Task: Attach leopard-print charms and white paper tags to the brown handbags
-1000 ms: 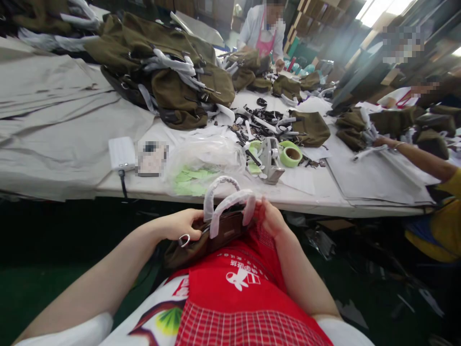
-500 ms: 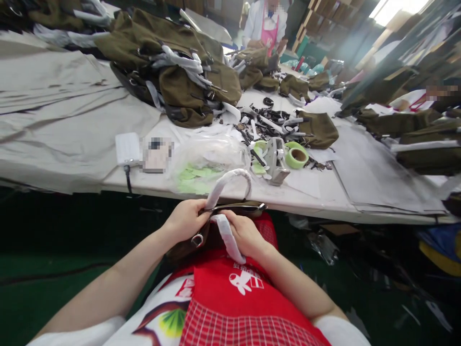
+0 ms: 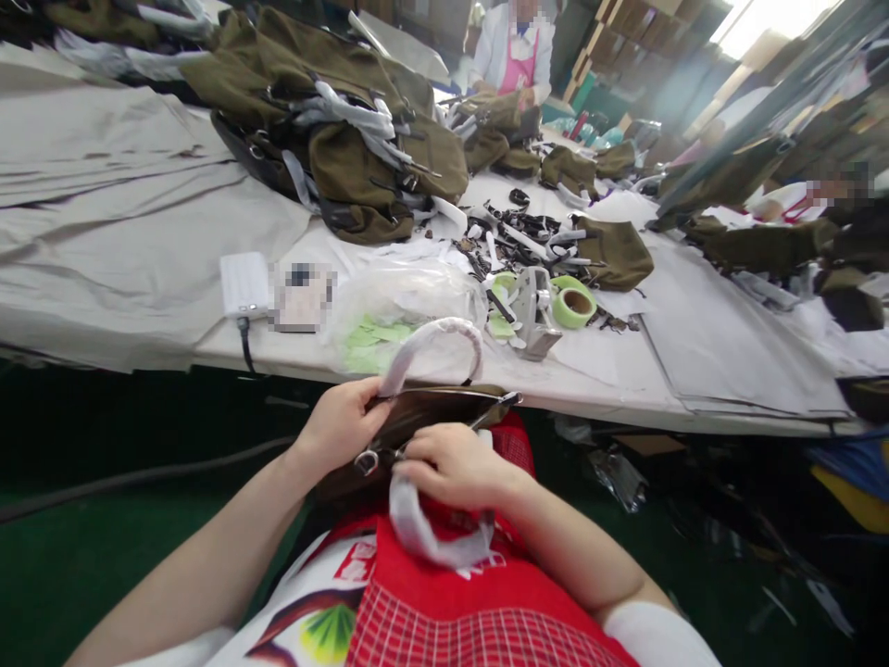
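Observation:
An olive-brown handbag [image 3: 423, 406] lies on my lap at the table's front edge, its zipped mouth spread apart. My left hand [image 3: 342, 421] is closed on the bag's left rim, at the foot of the far wrapped handle [image 3: 434, 338], which arches up over the table. My right hand [image 3: 451, 463] is closed on the near rim, close to a metal ring [image 3: 366, 461] at the bag's left end. Below the right hand, the near wrapped handle [image 3: 434, 542] hangs down against the red apron [image 3: 528, 593]. The bag's inside is mostly in shadow.
On the table [image 3: 611, 371] are a clear plastic bag [image 3: 417, 296] with green pieces, a tape dispenser [image 3: 536, 315], a green tape roll [image 3: 573, 307], a white power bank [image 3: 244, 284] and loose straps. Olive bags [image 3: 361, 176] are piled behind. A person [image 3: 518, 56] stands across the table.
The bag's mouth has opened wider. My right hand has turned over onto the near rim, and the near handle has flopped down toward my apron. My left hand has shifted slightly left.

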A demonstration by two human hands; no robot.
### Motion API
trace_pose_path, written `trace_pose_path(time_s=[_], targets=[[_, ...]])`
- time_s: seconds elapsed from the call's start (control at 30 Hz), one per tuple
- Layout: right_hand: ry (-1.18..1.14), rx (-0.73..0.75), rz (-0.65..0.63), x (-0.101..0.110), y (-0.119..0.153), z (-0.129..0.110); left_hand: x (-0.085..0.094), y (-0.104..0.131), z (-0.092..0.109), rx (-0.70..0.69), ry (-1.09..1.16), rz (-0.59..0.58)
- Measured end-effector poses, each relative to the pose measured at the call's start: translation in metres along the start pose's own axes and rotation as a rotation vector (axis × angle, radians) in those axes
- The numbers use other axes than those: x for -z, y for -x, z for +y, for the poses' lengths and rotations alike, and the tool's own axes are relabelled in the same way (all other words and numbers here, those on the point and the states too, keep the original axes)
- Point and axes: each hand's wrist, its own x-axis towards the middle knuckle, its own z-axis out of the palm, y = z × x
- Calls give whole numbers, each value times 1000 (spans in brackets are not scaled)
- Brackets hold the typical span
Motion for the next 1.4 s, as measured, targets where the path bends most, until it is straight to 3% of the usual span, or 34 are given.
trace_pose_path(time_s=[0.07, 0.17, 0.23, 0.33, 0.4, 0.47, 0.6, 0.7, 0.87, 1.1, 1.2, 1.27, 1.33, 1.4], targets=[[29, 74, -72, -9, 1, -13, 3, -4, -8, 73, 127, 60], [-64, 98, -134, -20, -3, -16, 4, -5, -15, 184, 452, -10], [-242, -27, -39, -22, -11, -7, 3, -4, -15, 246, 634, -52], [-552, -403, 137, -24, -29, 13, 0, 0, -10, 285, 788, -79], [-781, -575, 26, -29, -42, 22, -4, 2, -6, 277, 810, -88], [-1024, -635, -120, -38, -54, 24, -7, 3, -4, 261, 800, -96], [-1319, -634, -119, -60, -66, 16, -13, 4, -5, 253, 827, -113], [-1177, -620, -104, -67, -67, 12, -13, 4, -11, 259, 882, -114], [-446, -378, 98, -58, -63, 12, -6, 2, -18, 280, 921, -116], [-261, -357, 77, -53, -57, 8, -4, 2, -25, 349, 980, -57], [-3, -463, 145, -35, -41, 14, -1, 4, -22, 370, 969, -61], [159, -634, 183, -21, -27, 28, -3, 5, -16, 365, 940, -82], [137, -816, 198, -13, -14, 49, -11, 7, -6, 347, 925, -139], [-63, -912, 215, -11, -6, 69, -25, 9, 6, 328, 946, -239]])
